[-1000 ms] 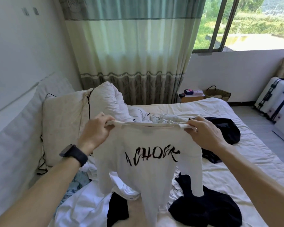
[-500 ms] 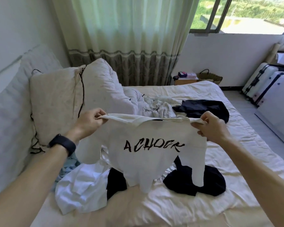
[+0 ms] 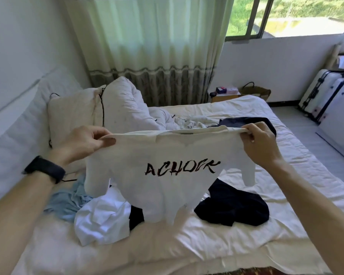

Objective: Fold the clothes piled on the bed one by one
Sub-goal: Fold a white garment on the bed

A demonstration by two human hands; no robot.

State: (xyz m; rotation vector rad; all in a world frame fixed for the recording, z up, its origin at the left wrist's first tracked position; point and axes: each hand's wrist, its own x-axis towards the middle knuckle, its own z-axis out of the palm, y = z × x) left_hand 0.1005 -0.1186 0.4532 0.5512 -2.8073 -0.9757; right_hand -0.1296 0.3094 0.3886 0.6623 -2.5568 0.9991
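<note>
A white T-shirt (image 3: 167,187) with black lettering hangs in the air above the bed (image 3: 236,241), spread wide by its shoulders. My left hand (image 3: 83,141) pinches its left shoulder and my right hand (image 3: 260,143) pinches its right shoulder. Both sleeves dangle and the hem hangs just above the sheet. Under it lie a white garment (image 3: 101,219), a light blue garment (image 3: 66,203) and a black garment (image 3: 234,207). Another dark garment (image 3: 246,122) lies farther back.
Pillows (image 3: 74,116) and a bunched duvet (image 3: 125,108) fill the head end at left, with a black cable over them. A curtain (image 3: 151,56) hangs behind. Suitcases (image 3: 322,92) stand on the floor at right, a basket (image 3: 256,92) by the far wall.
My view has tilted downward and the shirt has come lower over the bed, its hem swinging outward. Both hands keep their hold on the shoulders and have spread a little wider.
</note>
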